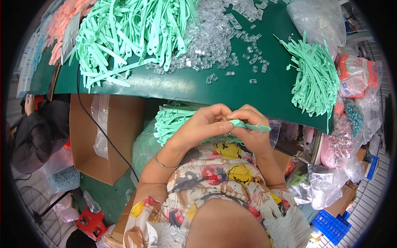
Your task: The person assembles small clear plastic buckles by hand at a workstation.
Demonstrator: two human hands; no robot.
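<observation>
My left hand (208, 123) and my right hand (251, 120) meet in front of my chest, just off the table's near edge. Both are closed, pinching one mint-green rubber strap (260, 128) between them. Its loose end sticks out past my right hand, and part of it is hidden by my fingers. Whether a clear piece is on it, I cannot tell. Below the table edge, a bundle of similar green straps (173, 122) lies beside my left wrist.
On the green table (273, 62) lie a large heap of green straps (132, 33), scattered small clear plastic clips (211, 37) and a smaller strap pile (312, 74). A cardboard box (93, 169) stands at left, crossed by a black cable (97, 124). Another person's sleeve (39, 128) shows farther left.
</observation>
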